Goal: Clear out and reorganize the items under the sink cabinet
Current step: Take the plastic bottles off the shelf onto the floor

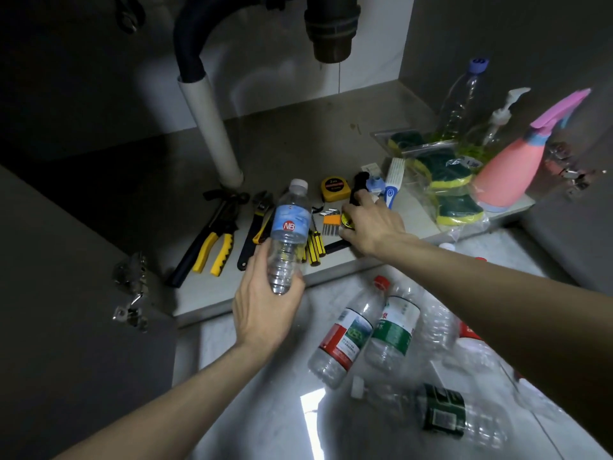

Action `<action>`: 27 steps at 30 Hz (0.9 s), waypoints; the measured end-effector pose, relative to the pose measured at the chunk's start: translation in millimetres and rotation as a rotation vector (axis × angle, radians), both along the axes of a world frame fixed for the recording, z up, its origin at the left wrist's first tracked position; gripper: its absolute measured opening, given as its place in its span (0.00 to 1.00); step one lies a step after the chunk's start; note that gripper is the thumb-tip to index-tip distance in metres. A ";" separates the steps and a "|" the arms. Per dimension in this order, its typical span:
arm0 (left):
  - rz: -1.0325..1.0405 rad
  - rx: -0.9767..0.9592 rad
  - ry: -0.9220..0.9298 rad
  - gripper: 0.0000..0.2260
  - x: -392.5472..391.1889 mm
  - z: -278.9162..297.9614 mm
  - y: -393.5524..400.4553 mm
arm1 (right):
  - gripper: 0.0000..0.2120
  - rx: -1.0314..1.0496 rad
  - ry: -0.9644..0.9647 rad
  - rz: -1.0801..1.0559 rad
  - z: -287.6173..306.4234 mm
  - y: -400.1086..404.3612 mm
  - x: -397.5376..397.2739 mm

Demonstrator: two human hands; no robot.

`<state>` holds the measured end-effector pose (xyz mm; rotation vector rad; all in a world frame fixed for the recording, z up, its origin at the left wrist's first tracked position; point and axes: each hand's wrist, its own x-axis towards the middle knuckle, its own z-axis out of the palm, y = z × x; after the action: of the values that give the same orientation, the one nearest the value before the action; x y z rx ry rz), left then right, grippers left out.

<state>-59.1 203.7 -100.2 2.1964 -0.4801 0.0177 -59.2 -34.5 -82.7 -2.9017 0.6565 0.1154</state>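
My left hand grips the base of an empty clear water bottle with a blue label, upright over the cabinet's front edge. My right hand reaches onto the cabinet floor and curls around a black and yellow tool handle; how much of it is held is hidden. Beside it lie a yellow tape measure, an orange bit holder, yellow screwdrivers, a wrench and yellow pliers.
A white drain pipe stands at the back. At the right are bagged sponges, a pink spray bottle, a clear bottle and a blue brush. Several empty bottles lie on the tiled floor outside. Door hinges stick out at left.
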 end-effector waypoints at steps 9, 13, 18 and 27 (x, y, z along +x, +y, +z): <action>-0.204 0.006 -0.036 0.33 -41.4 -12.4 15.7 | 0.20 0.287 -0.500 -0.134 20.7 -4.9 -42.2; -0.457 0.162 -0.025 0.32 -78.1 -28.9 21.5 | 0.13 0.370 -0.501 -0.147 8.0 -9.3 -124.7; -0.752 0.179 -0.176 0.29 -129.5 -41.3 21.1 | 0.16 0.390 -0.381 -0.381 -28.4 -14.6 -248.5; -1.247 0.366 -0.269 0.30 -169.0 -65.3 6.8 | 0.09 0.442 -0.208 -0.621 -90.2 18.3 -391.1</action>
<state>-228.1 210.5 -165.6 1.8610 -2.0350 -0.4747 -450.3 -16.3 -173.0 -2.1467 1.2623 -0.1063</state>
